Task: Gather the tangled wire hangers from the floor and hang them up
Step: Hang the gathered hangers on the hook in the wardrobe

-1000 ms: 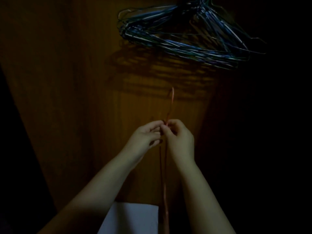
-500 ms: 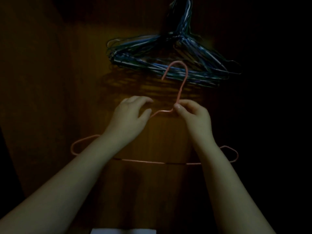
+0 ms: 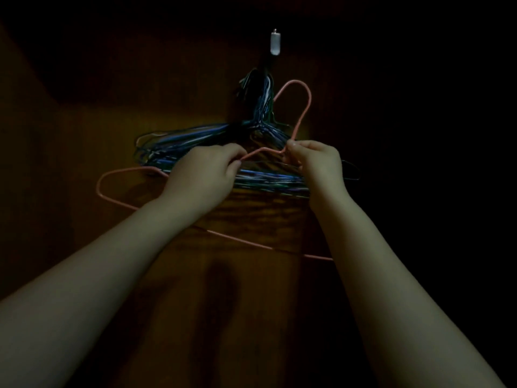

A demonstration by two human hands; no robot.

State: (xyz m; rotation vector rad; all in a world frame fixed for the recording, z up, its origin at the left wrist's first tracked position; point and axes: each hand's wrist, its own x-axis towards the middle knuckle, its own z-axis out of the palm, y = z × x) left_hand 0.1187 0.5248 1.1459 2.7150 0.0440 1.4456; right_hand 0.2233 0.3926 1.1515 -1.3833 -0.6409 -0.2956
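I hold a pink wire hanger (image 3: 303, 109) up in front of a dark wooden surface. My left hand (image 3: 204, 175) pinches its left shoulder wire near the neck. My right hand (image 3: 316, 166) pinches the base of its neck. The pink hook curves up beside the bunched necks of several blue and dark wire hangers (image 3: 263, 175), which hang from a small white wall hook (image 3: 275, 44). The pink hanger's hook is below that wall hook and not on it. Its right end is hidden in the dark behind my right forearm.
The wooden panel (image 3: 84, 169) fills the view and is dimly lit in the middle. Everything to the right and along the top is too dark to make out.
The pink hanger turned from edge-on to face-on and rose with both hands toward the hanging bunch. The view tilted up, so the white wall hook came into sight.
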